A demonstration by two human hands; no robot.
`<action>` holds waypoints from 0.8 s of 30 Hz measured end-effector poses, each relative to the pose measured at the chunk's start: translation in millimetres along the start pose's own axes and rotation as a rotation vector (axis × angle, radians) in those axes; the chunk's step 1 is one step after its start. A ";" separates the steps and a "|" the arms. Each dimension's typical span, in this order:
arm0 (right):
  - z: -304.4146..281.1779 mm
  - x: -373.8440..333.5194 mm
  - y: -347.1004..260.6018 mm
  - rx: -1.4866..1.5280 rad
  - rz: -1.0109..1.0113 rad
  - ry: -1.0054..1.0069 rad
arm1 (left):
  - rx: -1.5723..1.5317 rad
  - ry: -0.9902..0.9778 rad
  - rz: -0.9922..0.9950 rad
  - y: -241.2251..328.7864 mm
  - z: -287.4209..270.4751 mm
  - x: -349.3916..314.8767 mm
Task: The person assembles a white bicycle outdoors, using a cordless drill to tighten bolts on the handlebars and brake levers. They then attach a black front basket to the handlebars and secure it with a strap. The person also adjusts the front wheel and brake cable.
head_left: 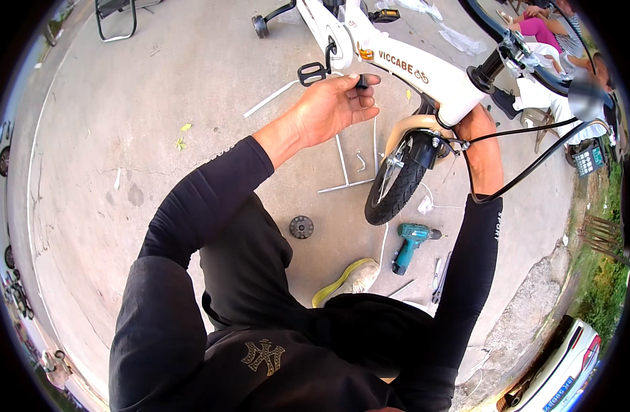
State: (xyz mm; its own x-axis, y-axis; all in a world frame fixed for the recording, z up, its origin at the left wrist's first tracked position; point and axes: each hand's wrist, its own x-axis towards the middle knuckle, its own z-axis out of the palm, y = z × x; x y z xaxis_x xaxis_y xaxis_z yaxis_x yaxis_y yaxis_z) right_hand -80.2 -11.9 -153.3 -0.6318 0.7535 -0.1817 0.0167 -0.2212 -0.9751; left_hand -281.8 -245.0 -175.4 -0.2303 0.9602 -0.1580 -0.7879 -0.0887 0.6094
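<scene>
Head view: the left hand, fingers half-curled, pinches a small black part between thumb and index finger, just beside the white-framed bicycle. The right hand is behind the head tube; its fingers are largely hidden, so grip cannot be determined. A teal-and-black cordless drill lies on grey concrete.

Brown lettering marks the white bicycle frame, white lettering the right sleeve, a gold emblem the shirt. At the pavement's right edge, a dark sign bears pale characters; a white car carries a blue number plate.
</scene>
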 end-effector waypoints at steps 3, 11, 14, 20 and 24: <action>1.1 15.2 5.1 0.111 0.002 -0.001 | 0.524 0.110 -0.051 -7.8 -12.4 -5.1; 10.3 3.9 -22.4 -0.060 0.015 -0.005 | 1.731 -0.683 -0.559 -79.2 -37.2 -21.5; 17.5 3.1 -23.3 0.023 0.001 -0.115 | 1.890 -0.696 -0.722 -78.8 -21.0 -41.4; -8.5 -24.4 -52.4 0.307 -0.042 -0.172 | 1.398 -0.138 0.099 88.6 58.9 -81.2; -12.7 -25.0 -56.6 0.226 -0.071 -0.071 | 1.286 0.530 0.800 213.4 112.9 -74.0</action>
State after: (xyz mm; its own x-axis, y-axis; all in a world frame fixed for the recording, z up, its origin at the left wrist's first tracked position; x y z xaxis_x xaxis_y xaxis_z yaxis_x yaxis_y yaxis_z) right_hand -55.5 -10.4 -95.1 -0.6779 0.7288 -0.0966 -0.1984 -0.3079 -0.9305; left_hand -368.4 -305.1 54.1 -0.7060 0.5586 0.4353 0.5442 0.0344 0.8383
